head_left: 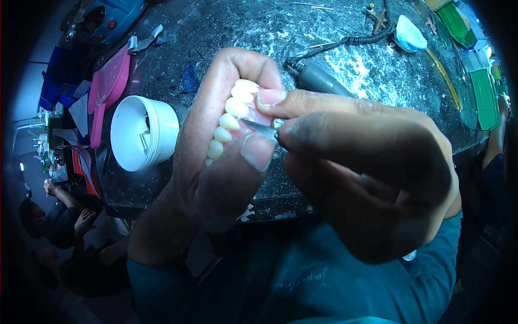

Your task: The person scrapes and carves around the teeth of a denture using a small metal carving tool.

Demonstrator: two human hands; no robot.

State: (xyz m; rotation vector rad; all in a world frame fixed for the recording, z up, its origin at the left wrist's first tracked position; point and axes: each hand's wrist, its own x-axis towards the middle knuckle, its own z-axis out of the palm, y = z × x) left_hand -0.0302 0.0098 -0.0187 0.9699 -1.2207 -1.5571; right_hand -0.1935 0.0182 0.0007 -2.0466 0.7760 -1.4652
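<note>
Dark and dusted with white, my desk (216, 27) curves across the scene, with co-workers (59, 224) at the near left. Along its left side lie a pink dustpan (109, 78), a blue machine (116, 21) at the far edge, and a white tub (164, 132) tipped toward the left, a small metal piece inside. My left hand (199, 140) is curled around a denture (231, 121), thumb pressed to its near part. Held up over the desk, the denture has its long axis running from far to near, the near end slanting left; its row of teeth faces left, pink base to the right. A pointed tool (261, 128) aims left, its tip at the pink base. Pale lettering (302, 278) crosses my teal shirt (237, 294). My right hand (372, 162) pinches the tool, one fingertip touching the denture. Beyond it lies a grey handpiece (324, 80); farther right, a yellow strip (445, 78) and a green tray (485, 100).
</note>
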